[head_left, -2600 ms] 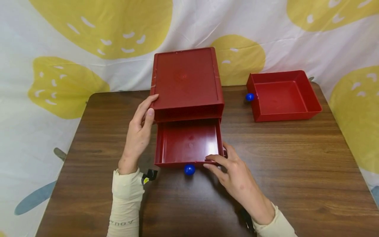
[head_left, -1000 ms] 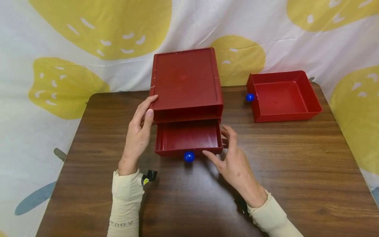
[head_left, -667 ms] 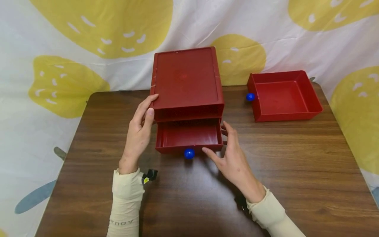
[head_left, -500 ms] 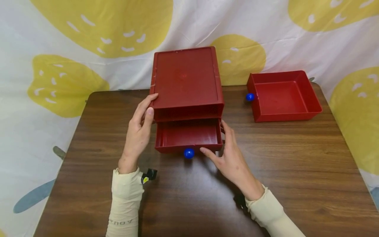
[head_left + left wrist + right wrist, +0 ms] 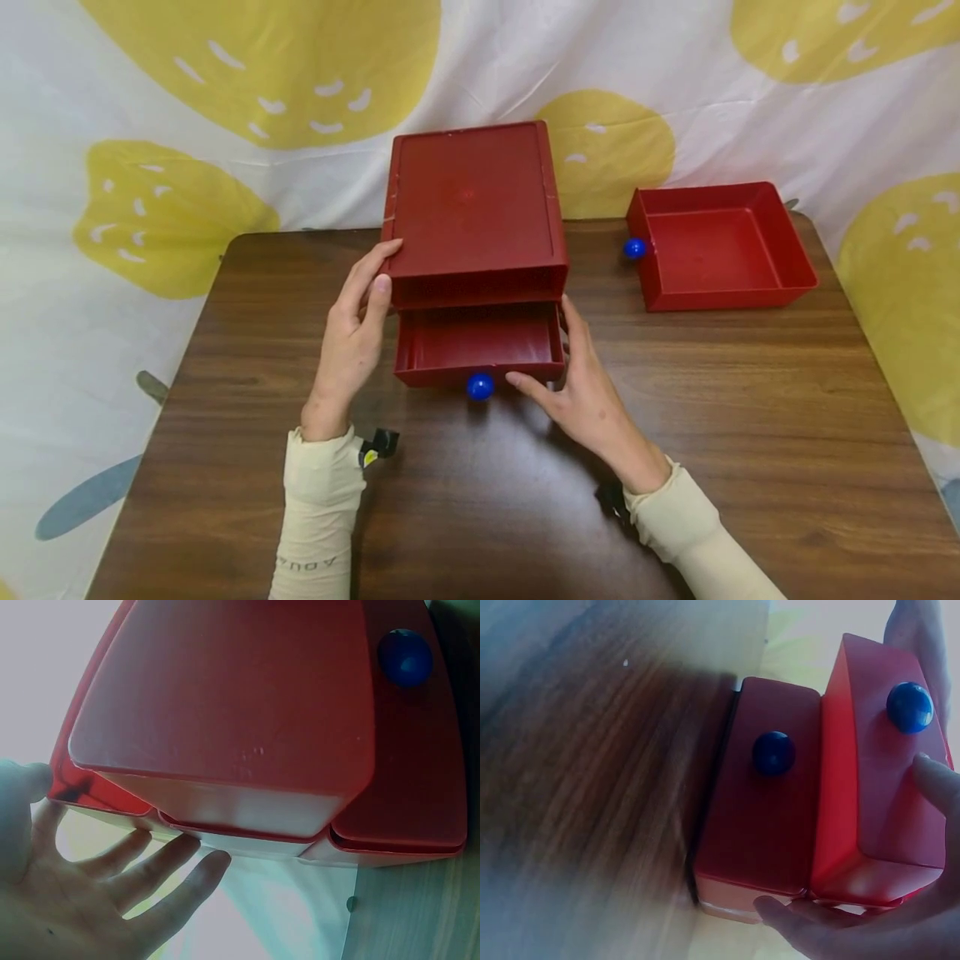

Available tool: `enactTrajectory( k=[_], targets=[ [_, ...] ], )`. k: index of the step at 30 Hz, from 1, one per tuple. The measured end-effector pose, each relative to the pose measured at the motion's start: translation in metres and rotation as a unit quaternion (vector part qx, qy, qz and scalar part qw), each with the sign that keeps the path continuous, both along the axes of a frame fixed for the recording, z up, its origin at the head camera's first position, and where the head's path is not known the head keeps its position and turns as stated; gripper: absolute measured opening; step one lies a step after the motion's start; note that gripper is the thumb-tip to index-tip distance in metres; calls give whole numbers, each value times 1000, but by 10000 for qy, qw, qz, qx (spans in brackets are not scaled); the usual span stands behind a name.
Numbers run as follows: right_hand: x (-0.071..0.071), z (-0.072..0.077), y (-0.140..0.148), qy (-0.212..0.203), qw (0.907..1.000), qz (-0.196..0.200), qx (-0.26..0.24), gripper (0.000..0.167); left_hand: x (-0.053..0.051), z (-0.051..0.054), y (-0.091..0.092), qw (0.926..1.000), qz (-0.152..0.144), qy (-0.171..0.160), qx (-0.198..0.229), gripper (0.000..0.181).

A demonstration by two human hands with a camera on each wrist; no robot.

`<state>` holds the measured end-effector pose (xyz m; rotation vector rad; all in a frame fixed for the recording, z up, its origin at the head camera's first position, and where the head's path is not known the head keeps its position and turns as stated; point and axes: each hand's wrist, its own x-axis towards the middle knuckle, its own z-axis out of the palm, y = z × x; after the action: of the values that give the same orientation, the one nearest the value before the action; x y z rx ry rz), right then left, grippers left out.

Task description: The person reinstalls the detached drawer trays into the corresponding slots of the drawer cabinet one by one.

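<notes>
A red drawer cabinet [image 5: 468, 200] stands at the back of the table. Its top slot [image 5: 480, 288] has no drawer in it. Below that, a red drawer [image 5: 435, 377] with a blue knob [image 5: 480, 387] juts partly out. My left hand [image 5: 345, 354] steadies the cabinet's left side, index finger on the top edge, thumb at the front corner, fingers nearly straight. My right hand [image 5: 596, 408] touches the jutting drawer: thumb against its front, fingers extended along its right side. A lower drawer [image 5: 742, 825], flush in the cabinet, shows in the right wrist view.
Another red drawer [image 5: 720, 298] with a blue knob [image 5: 634, 248] lies on the table's right, its knob facing left. A white curtain [image 5: 322, 183] with yellow fruit shapes hangs behind the brown wooden table [image 5: 480, 517].
The jutting drawer has slid further into the cabinet. My right hand has moved forward with it, fingers now along its side instead of over its front corner. My left hand stays put.
</notes>
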<state>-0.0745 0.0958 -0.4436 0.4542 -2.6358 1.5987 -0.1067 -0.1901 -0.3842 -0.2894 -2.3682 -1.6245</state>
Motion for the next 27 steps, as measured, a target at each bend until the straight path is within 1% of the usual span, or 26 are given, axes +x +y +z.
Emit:
enactTrajectory(
  k=[4,11,18,27],
  targets=[
    [-3,0,0,-4,10000,-17,-39,113,0,0,0,10000,25,29,-18,41],
    [-10,-2,-2,133,9997,35,-197,111,0,0,1,10000,43,26,1,41],
    [-16,-2,-2,129,9995,83,-268,109,0,-1,0,10000,62,16,-9,40],
    [-24,-2,-3,141,9996,15,-241,107,0,-1,0,9999,92,34,-52,40]
  ],
)
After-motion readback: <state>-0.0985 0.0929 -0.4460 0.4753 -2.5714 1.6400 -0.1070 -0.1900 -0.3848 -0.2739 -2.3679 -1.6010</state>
